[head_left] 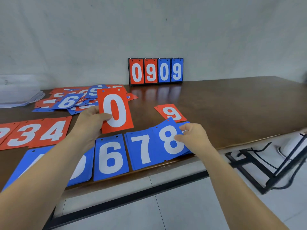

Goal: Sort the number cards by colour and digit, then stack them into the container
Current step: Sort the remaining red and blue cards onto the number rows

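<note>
L hand [90,120] grips red 0 card [116,110] at its lower-left edge, thumb curled across the face, other fingers behind; card is held up off the table [232,105], roughly upright. R hand [192,136] pinches the right edge of blue 8 card [171,140], thumb on the face, fingers curled at the top corner. That card sits tilted on a blue stack at the near table edge, overlapping blue 7 card [142,150]; blue 6 card [110,158] lies just left of that. Red 9 card [172,112] lies just behind the 8, red 4 card [53,131] well to the left. Unsorted pile [74,100] is at back left. Scoreboard [155,71] reading 0909 stands vs. the pale wall. Brown glossy top, right half bare; black frame [265,163] on tiled floor at right.
</note>
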`<state>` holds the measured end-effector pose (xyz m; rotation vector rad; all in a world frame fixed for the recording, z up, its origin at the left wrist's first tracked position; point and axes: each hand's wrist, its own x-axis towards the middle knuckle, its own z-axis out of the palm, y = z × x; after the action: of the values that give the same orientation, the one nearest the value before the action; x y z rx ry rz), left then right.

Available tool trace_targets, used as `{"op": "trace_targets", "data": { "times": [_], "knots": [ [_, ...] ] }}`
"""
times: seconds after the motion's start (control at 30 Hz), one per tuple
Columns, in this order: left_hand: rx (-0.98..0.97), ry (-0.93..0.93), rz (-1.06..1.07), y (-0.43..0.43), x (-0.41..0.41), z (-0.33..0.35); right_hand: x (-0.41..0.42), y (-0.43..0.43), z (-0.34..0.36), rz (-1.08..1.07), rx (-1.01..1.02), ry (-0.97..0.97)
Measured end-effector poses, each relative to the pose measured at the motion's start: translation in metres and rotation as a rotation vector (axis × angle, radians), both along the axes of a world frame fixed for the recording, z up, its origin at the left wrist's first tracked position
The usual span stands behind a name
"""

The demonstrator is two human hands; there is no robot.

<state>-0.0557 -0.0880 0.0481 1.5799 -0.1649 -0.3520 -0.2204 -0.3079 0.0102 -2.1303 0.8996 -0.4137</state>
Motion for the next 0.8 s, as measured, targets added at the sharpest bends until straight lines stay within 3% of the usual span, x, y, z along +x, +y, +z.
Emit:
{"op": "trace_targets", "data": {
  "times": [0.37, 0.53, 0.8],
  "knots": [
    [0.113, -0.069, 0.013, 0.025, -0.021, -0.011, -0.005, 0.034, -0.013, -0.116, -0.468, 0.195],
    [0.179, -0.116, 0.020, 0.029, -0.023, -0.011, -0.016, 0.026, -0.019, -0.103, -0.553, 0.148],
    [0.207, -0.140, -0.031, 0.022, -0.031, -0.014, -0.024, 0.010, -0.042, -0.041, -0.477, 0.169]
  ]
}}
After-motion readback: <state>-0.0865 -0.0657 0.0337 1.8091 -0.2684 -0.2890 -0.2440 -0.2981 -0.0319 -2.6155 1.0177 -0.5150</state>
